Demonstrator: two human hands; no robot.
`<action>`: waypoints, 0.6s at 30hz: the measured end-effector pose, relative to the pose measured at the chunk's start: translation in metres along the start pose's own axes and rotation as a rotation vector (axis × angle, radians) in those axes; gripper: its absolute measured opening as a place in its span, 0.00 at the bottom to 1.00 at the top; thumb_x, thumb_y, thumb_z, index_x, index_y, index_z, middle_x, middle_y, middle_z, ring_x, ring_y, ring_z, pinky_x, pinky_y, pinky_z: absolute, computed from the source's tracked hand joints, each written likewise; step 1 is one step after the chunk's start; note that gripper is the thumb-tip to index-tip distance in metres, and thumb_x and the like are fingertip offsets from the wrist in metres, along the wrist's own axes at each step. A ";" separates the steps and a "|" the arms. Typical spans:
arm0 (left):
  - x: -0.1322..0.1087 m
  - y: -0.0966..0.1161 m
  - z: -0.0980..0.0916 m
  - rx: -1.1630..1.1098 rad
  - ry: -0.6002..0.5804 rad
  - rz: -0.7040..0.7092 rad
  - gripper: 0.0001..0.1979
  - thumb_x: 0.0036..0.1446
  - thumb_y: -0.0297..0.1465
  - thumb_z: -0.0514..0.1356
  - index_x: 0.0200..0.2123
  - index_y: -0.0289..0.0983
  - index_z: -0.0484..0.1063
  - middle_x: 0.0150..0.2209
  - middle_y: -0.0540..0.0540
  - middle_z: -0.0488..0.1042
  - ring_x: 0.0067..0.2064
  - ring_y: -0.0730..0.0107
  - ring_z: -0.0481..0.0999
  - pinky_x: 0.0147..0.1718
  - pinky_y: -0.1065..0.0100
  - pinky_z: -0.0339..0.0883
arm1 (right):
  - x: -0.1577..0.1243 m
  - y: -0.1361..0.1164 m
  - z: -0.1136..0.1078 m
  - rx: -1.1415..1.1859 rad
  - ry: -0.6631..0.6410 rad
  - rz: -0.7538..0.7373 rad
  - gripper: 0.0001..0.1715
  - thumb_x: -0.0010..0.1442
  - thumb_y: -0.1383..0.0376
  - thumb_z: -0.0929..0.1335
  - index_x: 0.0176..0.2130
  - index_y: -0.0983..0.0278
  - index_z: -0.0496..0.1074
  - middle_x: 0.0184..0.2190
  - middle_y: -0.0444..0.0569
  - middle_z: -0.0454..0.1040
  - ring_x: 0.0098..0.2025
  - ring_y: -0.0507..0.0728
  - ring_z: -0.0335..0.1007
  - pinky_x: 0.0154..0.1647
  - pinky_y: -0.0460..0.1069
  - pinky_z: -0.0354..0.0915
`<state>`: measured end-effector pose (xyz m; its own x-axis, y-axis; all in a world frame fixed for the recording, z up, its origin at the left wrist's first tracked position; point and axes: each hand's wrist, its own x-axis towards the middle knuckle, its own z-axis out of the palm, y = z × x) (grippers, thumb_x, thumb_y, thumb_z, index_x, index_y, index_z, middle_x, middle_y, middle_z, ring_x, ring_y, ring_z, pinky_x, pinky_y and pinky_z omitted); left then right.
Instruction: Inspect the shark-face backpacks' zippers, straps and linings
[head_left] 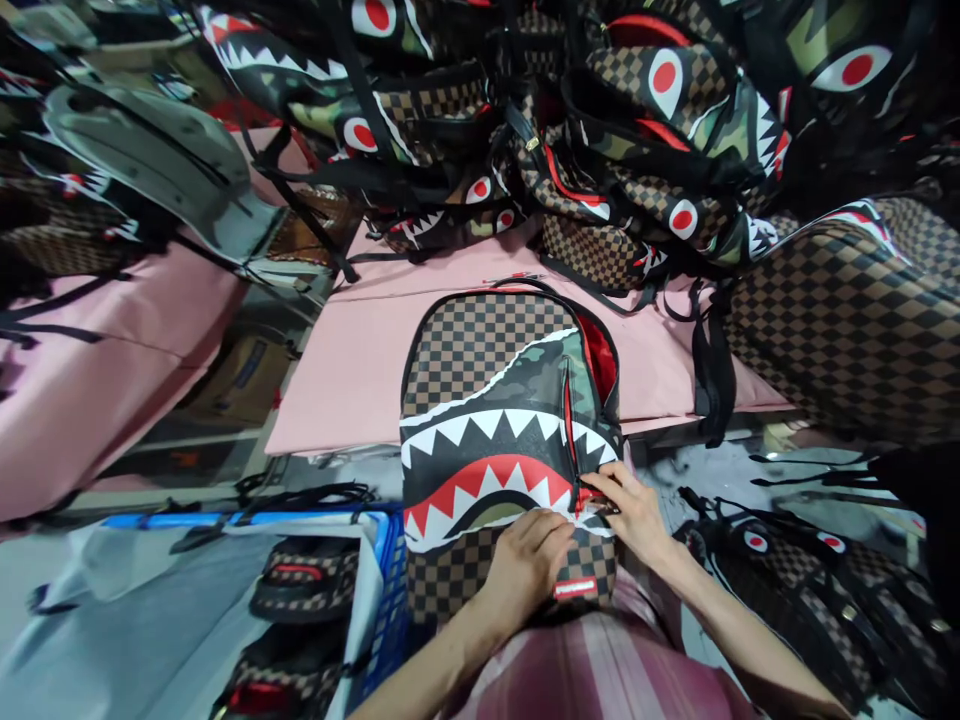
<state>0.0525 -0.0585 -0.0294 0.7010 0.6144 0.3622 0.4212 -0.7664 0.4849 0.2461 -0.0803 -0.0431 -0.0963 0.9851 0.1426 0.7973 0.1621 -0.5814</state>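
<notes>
A checkered backpack (487, 350) with a shark-mouth print in black, white, red and camouflage leans against the front of a pink-covered table, its lower part at my lap. Its main opening gapes at the upper right and shows red lining. A vertical front zipper (568, 420) with a red edge runs down its right side. My right hand (634, 510) pinches a red zipper pull (589, 492) at the zipper's lower end. Close beside it, my left hand (529, 560) grips the backpack's front, fingers together and bent; its thumb is hidden.
Many similar bags (622, 150) are heaped on the pink table (352, 370). A large checkered bag (847, 310) stands at the right. At lower left, a blue crate (386, 590) lined with pale sheeting holds bags. More backpacks (802, 600) lie low on the right.
</notes>
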 end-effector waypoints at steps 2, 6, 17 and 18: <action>-0.001 0.001 -0.003 0.003 -0.018 0.070 0.08 0.57 0.25 0.53 0.38 0.35 0.71 0.35 0.45 0.75 0.38 0.70 0.74 0.40 0.69 0.70 | 0.009 -0.004 -0.002 -0.098 -0.065 -0.076 0.22 0.56 0.70 0.64 0.50 0.57 0.67 0.39 0.47 0.67 0.26 0.49 0.64 0.21 0.44 0.55; -0.006 0.009 0.001 0.029 -0.208 0.249 0.10 0.59 0.26 0.52 0.43 0.35 0.70 0.42 0.47 0.75 0.47 0.70 0.71 0.47 0.69 0.67 | 0.024 -0.012 -0.003 -0.129 -0.128 -0.176 0.19 0.53 0.75 0.63 0.43 0.59 0.70 0.32 0.44 0.68 0.24 0.49 0.64 0.21 0.44 0.55; -0.012 0.004 0.047 0.276 -0.173 0.343 0.22 0.60 0.41 0.50 0.51 0.34 0.66 0.56 0.41 0.65 0.59 0.57 0.60 0.56 0.59 0.55 | 0.014 0.005 0.006 0.061 0.147 0.102 0.12 0.58 0.72 0.59 0.39 0.64 0.68 0.31 0.49 0.72 0.30 0.54 0.70 0.30 0.47 0.63; -0.013 0.003 0.047 0.275 -0.159 0.341 0.21 0.60 0.41 0.50 0.50 0.34 0.67 0.56 0.41 0.65 0.59 0.57 0.60 0.55 0.59 0.55 | 0.014 0.005 0.006 0.074 0.140 0.111 0.13 0.58 0.73 0.59 0.39 0.64 0.67 0.32 0.49 0.73 0.32 0.54 0.70 0.31 0.47 0.63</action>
<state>0.0720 -0.0777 -0.0698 0.8964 0.2985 0.3276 0.2730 -0.9542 0.1226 0.2455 -0.0653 -0.0485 0.0780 0.9802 0.1818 0.7521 0.0618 -0.6561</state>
